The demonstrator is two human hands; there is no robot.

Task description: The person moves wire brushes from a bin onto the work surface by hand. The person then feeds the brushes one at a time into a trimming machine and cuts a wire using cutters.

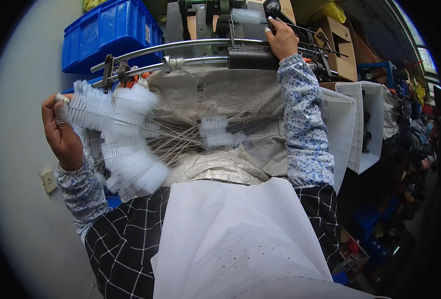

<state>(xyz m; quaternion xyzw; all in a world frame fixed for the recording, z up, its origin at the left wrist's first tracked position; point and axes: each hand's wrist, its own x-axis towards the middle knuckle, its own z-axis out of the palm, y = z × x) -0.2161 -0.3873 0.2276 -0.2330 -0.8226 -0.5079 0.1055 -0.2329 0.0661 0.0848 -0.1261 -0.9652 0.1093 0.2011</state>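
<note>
At the left, my left hand [65,130] is closed on the bristle end of a white wire brush [93,113], with tape or a cover on its fingertips. Its twisted wire stem runs right, over a pile of similar brushes [133,164]. Up at the machine [200,20], my right hand [281,39] has its thumb and fingers bent around the stem end of another white brush [248,16]. The fingers partly hide that stem. A smaller group of brushes [214,132] lies on the sacking in front of me, bristles toward the right.
Two metal rails [180,46] cross in front of the machine. A blue crate [111,35] stands at the upper left. White plastic bins [365,124] and a cardboard box [341,50] are at the right. Grey sacking [220,89] hangs below the rails.
</note>
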